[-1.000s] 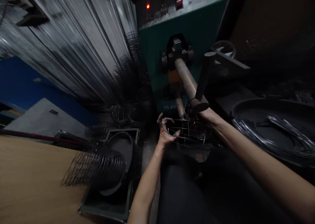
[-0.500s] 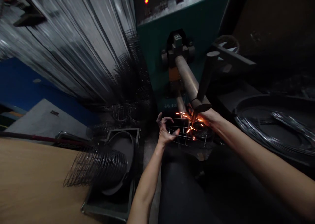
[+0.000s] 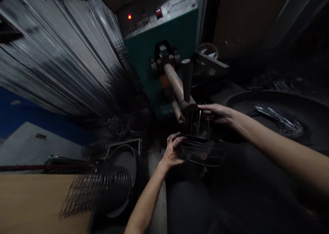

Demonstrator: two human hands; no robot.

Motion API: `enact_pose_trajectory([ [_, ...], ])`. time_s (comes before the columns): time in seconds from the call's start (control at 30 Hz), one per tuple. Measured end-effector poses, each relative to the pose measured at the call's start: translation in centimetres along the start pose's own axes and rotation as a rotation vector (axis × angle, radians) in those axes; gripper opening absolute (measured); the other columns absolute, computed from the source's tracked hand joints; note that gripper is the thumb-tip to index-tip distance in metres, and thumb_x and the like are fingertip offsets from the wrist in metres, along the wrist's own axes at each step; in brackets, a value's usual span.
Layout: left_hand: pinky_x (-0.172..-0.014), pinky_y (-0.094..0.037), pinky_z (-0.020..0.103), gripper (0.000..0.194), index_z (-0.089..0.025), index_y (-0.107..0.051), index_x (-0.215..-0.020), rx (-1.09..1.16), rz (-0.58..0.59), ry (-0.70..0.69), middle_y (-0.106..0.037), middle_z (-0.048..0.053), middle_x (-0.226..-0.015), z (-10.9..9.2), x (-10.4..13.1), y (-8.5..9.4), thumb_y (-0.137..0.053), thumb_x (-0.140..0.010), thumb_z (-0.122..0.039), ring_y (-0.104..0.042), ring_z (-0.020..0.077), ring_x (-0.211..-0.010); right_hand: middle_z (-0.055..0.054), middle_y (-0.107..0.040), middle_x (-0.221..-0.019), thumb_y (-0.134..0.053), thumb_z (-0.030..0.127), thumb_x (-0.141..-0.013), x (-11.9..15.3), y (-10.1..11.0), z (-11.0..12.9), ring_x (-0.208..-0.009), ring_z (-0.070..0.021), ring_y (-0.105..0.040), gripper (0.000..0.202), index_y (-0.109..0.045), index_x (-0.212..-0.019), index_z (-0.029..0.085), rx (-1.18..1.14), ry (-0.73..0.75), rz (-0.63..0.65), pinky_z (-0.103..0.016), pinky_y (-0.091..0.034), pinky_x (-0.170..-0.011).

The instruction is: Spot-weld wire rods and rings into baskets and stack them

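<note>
My left hand (image 3: 172,151) grips the left side of a wire frame (image 3: 203,150), its fingers curled over the wires. The frame hangs tilted below the welding machine's arms. My right hand (image 3: 217,113) is closed at the upper right of the frame, beside the end of the upper arm (image 3: 176,81); fingers and upright wires overlap there. The lower electrode arm (image 3: 177,110) points down just above the frame, with a gap between them. Behind stands the green machine (image 3: 164,32) with a red light lit.
To the left, a stack of wire grids (image 3: 97,186) leans over a round dark pan (image 3: 123,158) in a metal frame. A large round tray (image 3: 244,97) with loose wires (image 3: 280,119) is at the right. More wire baskets (image 3: 119,126) stand behind.
The sparks are gone and the green light is off. The wire frame has come down and away from the electrodes. My right hand has moved from under the upper arm to its right side.
</note>
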State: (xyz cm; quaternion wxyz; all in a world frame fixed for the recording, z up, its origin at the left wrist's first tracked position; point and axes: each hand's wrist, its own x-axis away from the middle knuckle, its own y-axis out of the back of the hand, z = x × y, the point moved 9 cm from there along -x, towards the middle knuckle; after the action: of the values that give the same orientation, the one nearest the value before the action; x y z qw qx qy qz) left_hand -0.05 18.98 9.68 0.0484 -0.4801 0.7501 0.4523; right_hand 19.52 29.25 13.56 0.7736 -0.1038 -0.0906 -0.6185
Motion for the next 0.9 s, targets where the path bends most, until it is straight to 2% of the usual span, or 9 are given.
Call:
enact_pose_trajectory([
  [0.1,-0.113,-0.022,0.052,0.079,-0.024,-0.037,-0.137,0.121,0.218,0.224,-0.044,0.012,-0.141,-1.1,1.7,-0.3,-0.072,-0.068,-0.040,-0.029,0.0327,-0.137,0.001,-0.050,-0.060,-0.059,0.040,-0.082,5.4,-1.0,-3.3,-0.046,-0.0094,-0.044,0.023,-0.057,-0.083,0.016,0.071,0.008,-0.087,-0.021,-0.040,-0.045],
  [0.17,-0.111,-0.030,0.044,0.056,-0.021,-0.044,-0.134,0.286,0.133,0.396,-0.047,0.012,-0.140,-2.1,1.0,0.3,-0.056,-0.083,-0.042,-0.039,0.0269,-0.132,-0.006,-0.062,-0.078,-0.053,0.034,-0.086,8.0,-3.7,-4.7,-0.069,-0.0167,-0.060,0.019,-0.060,-0.085,0.016,0.303,0.130,-0.143,-0.029,-0.050,-0.066],
  [0.23,-0.104,-0.038,0.036,0.038,-0.018,-0.057,-0.118,0.405,0.030,0.487,-0.059,0.010,-0.126,-3.6,-0.7,-0.2,-0.044,-0.091,-0.041,-0.052,0.0218,-0.119,-0.011,-0.065,-0.093,-0.048,0.023,-0.086,9.9,-7.2,-6.2,-0.090,-0.0230,-0.062,0.017,-0.062,-0.088,0.015,0.574,0.243,-0.173,-0.035,-0.049,-0.085],
  [0.37,-0.073,-0.046,0.025,0.032,-0.016,-0.063,-0.091,0.474,-0.069,0.604,-0.066,0.004,-0.081,-5.7,-2.8,-2.6,-0.044,-0.091,-0.042,-0.060,0.0140,-0.077,-0.013,-0.066,-0.093,-0.043,0.013,-0.085,13.1,-11.1,-8.7,-0.087,-0.0237,-0.064,0.026,-0.065,-0.098,0.014,0.894,0.387,-0.056,-0.035,-0.051,-0.082],
  [0.43,-0.062,-0.041,0.021,0.034,-0.016,-0.062,-0.085,0.456,-0.121,0.615,-0.059,0.000,-0.069,-6.2,-2.6,-2.0,-0.042,-0.092,-0.043,-0.053,0.0100,-0.064,-0.009,-0.067,-0.089,-0.043,0.020,-0.090,15.4,-9.2,-7.1,-0.082,-0.0218,-0.065,0.027,-0.066,-0.102,0.018,0.912,0.539,-0.058,-0.033,-0.053,-0.079],
  [0.57,-0.058,-0.036,0.019,0.037,-0.014,-0.063,-0.072,0.395,-0.080,0.495,-0.054,-0.002,-0.063,-8.5,-2.8,1.4,-0.051,-0.088,-0.046,-0.046,0.0081,-0.060,-0.011,-0.058,-0.123,-0.041,0.033,-0.096,19.6,-1.4,0.4,-0.110,-0.0257,-0.056,0.038,-0.054,-0.130,0.022,1.111,0.763,-0.432,-0.041,-0.046,-0.093],
  [0.67,-0.056,-0.035,0.020,0.036,-0.014,-0.065,-0.072,0.422,-0.023,0.466,-0.055,-0.001,-0.063,-10.0,-3.9,3.8,-0.058,-0.083,-0.047,-0.046,0.0082,-0.058,-0.012,-0.054,-0.129,-0.036,0.034,-0.098,19.7,-0.6,4.0,-0.114,-0.0250,-0.054,0.045,-0.043,-0.140,0.021,1.276,0.841,-0.332,-0.040,-0.046,-0.093],
  [0.77,-0.049,-0.030,0.019,0.039,-0.013,-0.066,-0.076,0.504,0.028,0.555,-0.048,-0.002,-0.056,-9.5,-4.3,4.2,-0.059,-0.081,-0.050,-0.038,0.0060,-0.050,-0.010,-0.065,-0.106,-0.031,0.038,-0.099,19.4,-1.3,4.4,-0.087,-0.0213,-0.063,0.045,-0.050,-0.136,0.021,1.366,0.845,-0.284,-0.030,-0.050,-0.068],
  [0.9,-0.041,-0.024,0.019,0.047,-0.011,-0.067,-0.089,0.543,0.193,0.716,-0.033,-0.007,-0.048,-6.3,-1.9,-0.1,-0.046,-0.088,-0.053,-0.028,0.0056,-0.040,-0.010,-0.066,-0.091,-0.026,0.039,-0.099,19.2,-1.9,-0.4,-0.070,-0.0204,-0.064,0.049,-0.063,-0.119,0.013,1.423,0.764,-0.253,-0.028,-0.045,-0.052],
])
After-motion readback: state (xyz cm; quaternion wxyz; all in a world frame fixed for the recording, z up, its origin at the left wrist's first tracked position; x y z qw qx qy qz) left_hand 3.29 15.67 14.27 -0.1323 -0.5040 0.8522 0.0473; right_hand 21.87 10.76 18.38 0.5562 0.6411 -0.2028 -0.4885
